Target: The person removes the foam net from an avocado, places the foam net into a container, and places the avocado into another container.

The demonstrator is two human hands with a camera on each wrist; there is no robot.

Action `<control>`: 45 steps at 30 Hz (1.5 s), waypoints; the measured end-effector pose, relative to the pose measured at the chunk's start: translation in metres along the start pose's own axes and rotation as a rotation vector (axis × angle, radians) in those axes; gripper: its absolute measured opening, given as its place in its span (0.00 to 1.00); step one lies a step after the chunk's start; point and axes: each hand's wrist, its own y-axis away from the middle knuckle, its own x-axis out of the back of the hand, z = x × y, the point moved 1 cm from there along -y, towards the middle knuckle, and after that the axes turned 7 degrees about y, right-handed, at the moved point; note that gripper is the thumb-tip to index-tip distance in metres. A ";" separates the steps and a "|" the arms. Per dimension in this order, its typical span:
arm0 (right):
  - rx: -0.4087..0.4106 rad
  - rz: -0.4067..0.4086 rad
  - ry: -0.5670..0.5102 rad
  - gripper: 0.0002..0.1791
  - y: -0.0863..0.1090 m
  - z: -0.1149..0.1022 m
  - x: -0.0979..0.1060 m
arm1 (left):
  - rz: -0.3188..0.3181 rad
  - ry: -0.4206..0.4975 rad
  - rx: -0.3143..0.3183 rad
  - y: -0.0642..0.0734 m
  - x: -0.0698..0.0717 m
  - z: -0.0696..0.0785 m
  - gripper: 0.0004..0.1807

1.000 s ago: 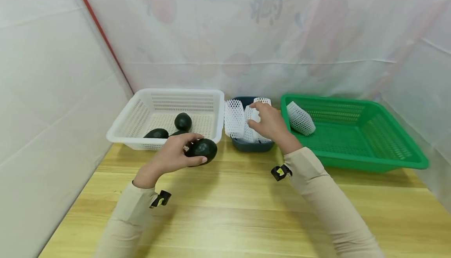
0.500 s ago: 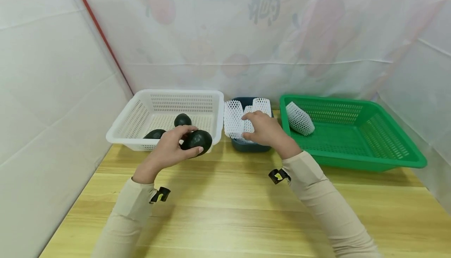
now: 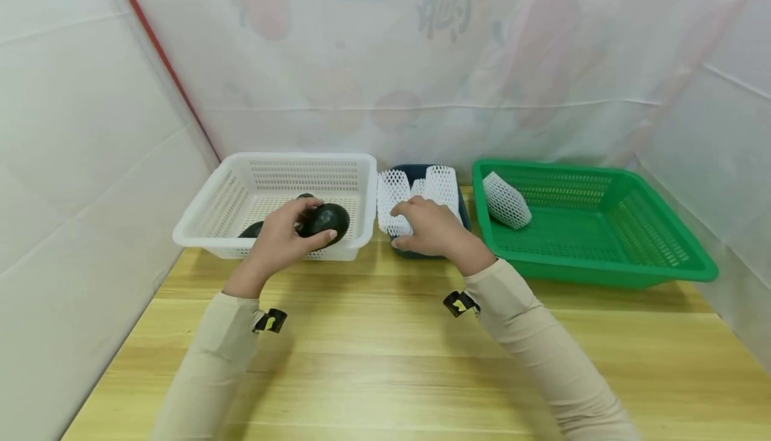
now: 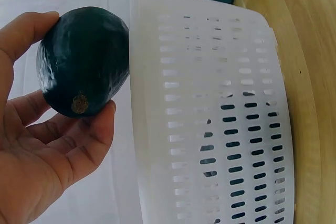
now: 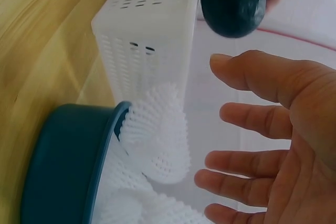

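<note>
My left hand [image 3: 280, 242] grips a dark green avocado [image 3: 328, 222] between thumb and fingers, over the front rim of the white basket [image 3: 207, 208]. In the left wrist view, the avocado [image 4: 84, 59] shows a brown stem scar. Two other avocados lie in the basket, partly hidden behind the hand. Over the dark blue container [image 5: 68, 156] is my right hand [image 3: 430, 228], its fingers extended and holding nothing. White foam net sleeves [image 3: 442, 187] stick out of that container; in the right wrist view, one foam sleeve [image 5: 157, 135] is just beside the fingertips.
A green basket [image 3: 602, 243] stands at the right, with an object in a foam net [image 3: 507, 201] at its left end. The wooden table [image 3: 373, 361] runs along the front. White sheeting [image 3: 337, 59] hangs behind the baskets.
My left hand has lifted the avocado slightly away and to the left, over the basket's rim. The right hand has moved left and lower, toward the nearer foam sleeves.
</note>
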 end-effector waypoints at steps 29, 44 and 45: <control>0.084 0.005 0.064 0.28 -0.013 -0.026 -0.010 | -0.053 -0.123 0.102 -0.025 0.003 -0.018 0.29; 0.044 -0.002 -0.020 0.29 0.002 0.003 0.004 | -0.171 -0.194 -0.023 -0.020 -0.016 0.015 0.27; 0.039 -0.002 -0.019 0.29 0.003 0.006 0.004 | -0.172 -0.198 -0.031 -0.020 -0.018 0.017 0.27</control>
